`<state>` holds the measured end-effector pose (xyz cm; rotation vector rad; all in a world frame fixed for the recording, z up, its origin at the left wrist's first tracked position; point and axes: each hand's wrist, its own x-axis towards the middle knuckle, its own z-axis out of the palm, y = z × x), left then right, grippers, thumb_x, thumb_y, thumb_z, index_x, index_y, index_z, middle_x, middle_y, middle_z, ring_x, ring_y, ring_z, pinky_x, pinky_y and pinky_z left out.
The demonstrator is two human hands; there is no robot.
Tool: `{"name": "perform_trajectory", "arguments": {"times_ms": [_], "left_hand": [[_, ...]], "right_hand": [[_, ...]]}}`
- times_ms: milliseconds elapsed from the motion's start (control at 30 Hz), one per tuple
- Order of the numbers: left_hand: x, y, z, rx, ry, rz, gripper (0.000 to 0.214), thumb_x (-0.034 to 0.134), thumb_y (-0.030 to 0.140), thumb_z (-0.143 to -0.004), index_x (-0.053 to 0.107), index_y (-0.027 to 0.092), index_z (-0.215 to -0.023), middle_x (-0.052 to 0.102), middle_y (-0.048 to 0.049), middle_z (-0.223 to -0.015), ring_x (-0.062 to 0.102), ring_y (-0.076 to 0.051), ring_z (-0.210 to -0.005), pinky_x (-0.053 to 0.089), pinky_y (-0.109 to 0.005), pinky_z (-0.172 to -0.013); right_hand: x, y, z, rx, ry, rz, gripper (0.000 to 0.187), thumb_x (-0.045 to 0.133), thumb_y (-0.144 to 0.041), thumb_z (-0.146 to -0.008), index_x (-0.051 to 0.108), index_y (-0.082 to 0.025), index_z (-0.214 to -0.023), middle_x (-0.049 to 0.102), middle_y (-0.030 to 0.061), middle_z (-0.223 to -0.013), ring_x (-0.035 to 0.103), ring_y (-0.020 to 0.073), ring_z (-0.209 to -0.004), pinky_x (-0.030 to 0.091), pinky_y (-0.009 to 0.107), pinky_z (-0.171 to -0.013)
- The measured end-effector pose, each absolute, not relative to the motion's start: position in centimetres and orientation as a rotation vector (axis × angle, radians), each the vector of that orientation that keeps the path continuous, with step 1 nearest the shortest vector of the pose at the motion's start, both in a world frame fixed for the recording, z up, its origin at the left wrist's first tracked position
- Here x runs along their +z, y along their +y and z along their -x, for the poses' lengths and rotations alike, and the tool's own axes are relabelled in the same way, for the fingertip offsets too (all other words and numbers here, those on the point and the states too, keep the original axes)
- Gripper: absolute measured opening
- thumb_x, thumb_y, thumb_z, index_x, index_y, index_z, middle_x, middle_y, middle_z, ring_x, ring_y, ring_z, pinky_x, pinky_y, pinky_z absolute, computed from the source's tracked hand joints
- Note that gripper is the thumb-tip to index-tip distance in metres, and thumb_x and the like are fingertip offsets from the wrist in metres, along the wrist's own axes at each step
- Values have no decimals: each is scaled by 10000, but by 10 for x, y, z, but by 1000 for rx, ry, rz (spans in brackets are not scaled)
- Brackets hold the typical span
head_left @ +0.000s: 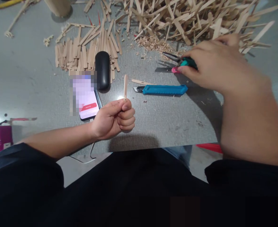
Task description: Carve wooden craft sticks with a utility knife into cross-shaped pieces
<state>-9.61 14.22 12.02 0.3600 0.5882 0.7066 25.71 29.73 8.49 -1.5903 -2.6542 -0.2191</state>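
My left hand point(116, 118) is closed in a pinch, low over the front of the table. A short wooden craft stick point(125, 86) stands upright out of it, between thumb and forefinger. To the right, my right hand point(209, 61) has its thumb and fingers around the green handles of a pair of pliers point(186, 63), whose dark jaws point left. Just below the pliers, by my thumb tip, lies a small pink cutter point(175, 69) with a dark blade. Between my hands rests a blue utility knife point(164, 90), blade showing, beside another craft stick point(142, 82).
A big heap of wooden sticks point(176, 19) fills the back right, with shavings point(153, 43) before it. Rows of cut sticks point(70, 56) lie back left. A black case point(102, 70) and a lit phone point(88, 97) are near my left hand. A cylindrical container point(58, 6) stands behind.
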Motion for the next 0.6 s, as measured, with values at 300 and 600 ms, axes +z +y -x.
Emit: {"name": "perform_trajectory", "arguments": {"times_ms": [300, 600], "left_hand": [[120, 144, 95, 699, 592, -338, 447, 299, 232, -1159, 420, 228, -728, 177, 87, -645, 111, -95, -528, 277, -195, -479], [119, 144, 95, 717, 610, -323, 417, 368, 229, -1151, 482, 222, -749, 178, 89, -648, 125, -88, -517, 311, -186, -485]], "right_hand": [[92, 287, -233, -79, -2631, 1661, 429, 592, -579, -1090, 744, -209, -1245, 789, 251, -1346, 723, 417, -1314, 460, 632, -1091], [115, 240, -199, 39, -2368, 1575, 483, 602, -592, -1055, 654, -227, -1367, 729, 213, -1393, 732, 369, -1144, 551, 532, -937]]}}
